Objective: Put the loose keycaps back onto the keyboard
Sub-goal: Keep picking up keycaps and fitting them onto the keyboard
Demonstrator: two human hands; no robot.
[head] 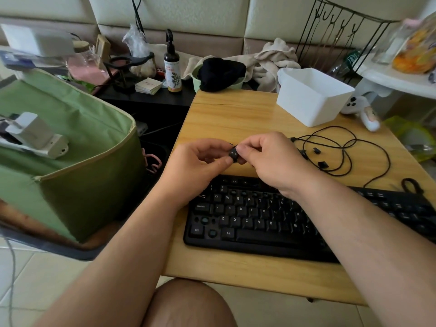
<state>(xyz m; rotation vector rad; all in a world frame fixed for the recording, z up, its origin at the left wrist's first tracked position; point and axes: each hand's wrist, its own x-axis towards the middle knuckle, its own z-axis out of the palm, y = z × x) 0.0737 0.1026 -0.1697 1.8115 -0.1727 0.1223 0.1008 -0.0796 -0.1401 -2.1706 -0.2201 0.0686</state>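
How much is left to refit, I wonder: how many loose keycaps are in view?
3: one keycap pinched between left hand and right hand, two keycaps on the table by the cable; hands may hide more.

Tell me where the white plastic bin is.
The white plastic bin sits at the table's far right, behind the black cable.

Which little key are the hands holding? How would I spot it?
Find the black keyboard on the wooden table. Just above it, the left hand and right hand pinch one keycap between them. The other loose keycaps lie by the cable.
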